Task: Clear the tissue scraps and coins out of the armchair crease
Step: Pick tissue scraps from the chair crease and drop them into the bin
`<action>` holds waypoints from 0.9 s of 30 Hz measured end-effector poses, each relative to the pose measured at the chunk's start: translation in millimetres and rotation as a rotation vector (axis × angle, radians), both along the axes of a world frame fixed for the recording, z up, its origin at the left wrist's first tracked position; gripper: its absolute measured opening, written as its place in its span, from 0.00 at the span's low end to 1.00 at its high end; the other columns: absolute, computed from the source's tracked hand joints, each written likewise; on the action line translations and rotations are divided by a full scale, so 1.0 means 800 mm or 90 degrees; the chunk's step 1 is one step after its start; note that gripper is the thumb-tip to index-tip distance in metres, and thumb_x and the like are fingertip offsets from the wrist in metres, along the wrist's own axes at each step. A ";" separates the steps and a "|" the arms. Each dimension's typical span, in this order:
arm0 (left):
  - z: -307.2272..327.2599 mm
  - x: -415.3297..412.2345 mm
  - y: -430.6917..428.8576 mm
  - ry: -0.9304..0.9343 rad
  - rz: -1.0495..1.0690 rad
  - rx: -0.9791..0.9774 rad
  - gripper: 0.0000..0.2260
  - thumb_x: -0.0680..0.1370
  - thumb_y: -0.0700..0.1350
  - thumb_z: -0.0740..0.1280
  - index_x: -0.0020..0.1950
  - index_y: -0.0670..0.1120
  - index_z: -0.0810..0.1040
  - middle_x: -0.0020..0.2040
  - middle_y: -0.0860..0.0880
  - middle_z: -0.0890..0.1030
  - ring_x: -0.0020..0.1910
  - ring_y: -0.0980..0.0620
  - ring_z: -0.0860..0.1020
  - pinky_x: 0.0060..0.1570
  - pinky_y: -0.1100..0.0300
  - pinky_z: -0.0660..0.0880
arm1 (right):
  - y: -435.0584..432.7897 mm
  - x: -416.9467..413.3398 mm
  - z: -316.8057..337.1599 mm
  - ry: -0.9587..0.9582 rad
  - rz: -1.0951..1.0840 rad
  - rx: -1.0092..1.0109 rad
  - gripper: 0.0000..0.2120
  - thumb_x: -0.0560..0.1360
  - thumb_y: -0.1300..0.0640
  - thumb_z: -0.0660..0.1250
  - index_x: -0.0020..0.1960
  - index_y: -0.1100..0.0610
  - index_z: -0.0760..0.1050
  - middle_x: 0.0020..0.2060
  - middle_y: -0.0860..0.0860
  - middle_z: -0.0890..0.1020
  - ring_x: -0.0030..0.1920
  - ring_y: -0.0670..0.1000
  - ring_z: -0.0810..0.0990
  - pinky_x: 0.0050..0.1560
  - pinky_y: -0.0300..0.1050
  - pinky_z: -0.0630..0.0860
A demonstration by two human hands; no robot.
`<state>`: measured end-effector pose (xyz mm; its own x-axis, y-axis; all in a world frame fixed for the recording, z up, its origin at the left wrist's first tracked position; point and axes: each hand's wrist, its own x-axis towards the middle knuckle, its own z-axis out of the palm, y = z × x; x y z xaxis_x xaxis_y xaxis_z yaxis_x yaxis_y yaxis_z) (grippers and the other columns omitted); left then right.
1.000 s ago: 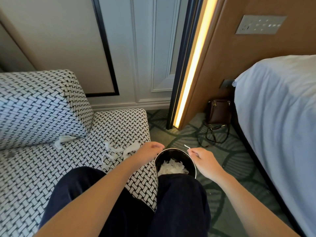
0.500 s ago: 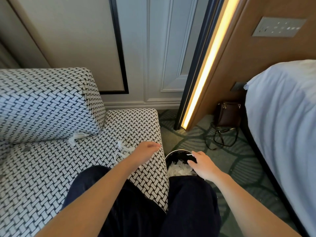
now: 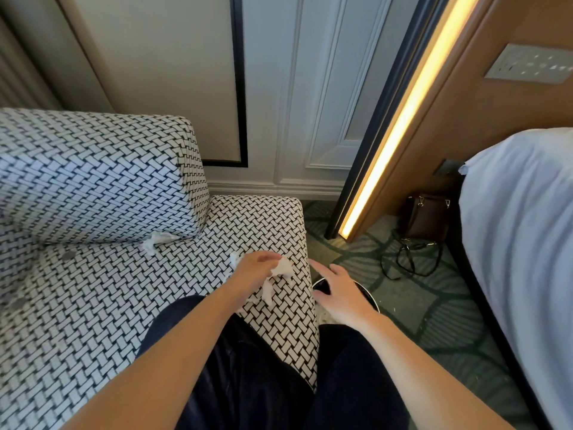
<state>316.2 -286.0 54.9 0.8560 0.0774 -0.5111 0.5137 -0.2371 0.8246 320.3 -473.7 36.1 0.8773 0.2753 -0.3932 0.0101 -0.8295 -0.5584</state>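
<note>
Head view: the left hand [image 3: 255, 271] is curled round a white tissue wad [image 3: 282, 268], with fingers and thumb closed on it. Strips of it hang down onto the front right corner of the armchair [image 3: 93, 305] seat. A smaller shred [image 3: 234, 259] lies on the seat, touching the far side of that hand. The right hand [image 3: 339, 288] holds nothing. Its fingers [image 3: 319, 265] are straight and spread apart, palm down over the dark bin [image 3: 373, 301], which stands on the floor just beside the seat corner. Whether the palm touches the rim cannot be told.

Another scrap [image 3: 155, 240] is lodged in the crease [image 3: 102, 245] where the back cushion meets the seat. Two grey round discs that look like coins [image 3: 68, 255] lie on the seat, one near the crease and one further left; both are blurred.

Half a second ago the left hand lay over the loose scraps on the seat with nothing gathered; it has since bunched them into its grip. The right hand then pinched a small white shred at the bin's mouth; it is now empty and spread. The scrap in the crease has not moved.
</note>
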 end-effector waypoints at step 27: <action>-0.032 -0.036 0.198 0.034 0.349 -0.066 0.08 0.79 0.39 0.60 0.51 0.48 0.78 0.53 0.48 0.81 0.44 0.52 0.77 0.48 0.58 0.72 | 0.156 0.012 -0.080 -0.132 0.101 -0.118 0.45 0.67 0.31 0.65 0.76 0.50 0.53 0.75 0.49 0.58 0.75 0.52 0.56 0.72 0.55 0.59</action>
<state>287.1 -127.4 29.0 0.6779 0.4506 -0.5808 0.5800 0.1576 0.7992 329.7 -349.3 -28.1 0.8962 0.3548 -0.2662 0.2448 -0.8961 -0.3701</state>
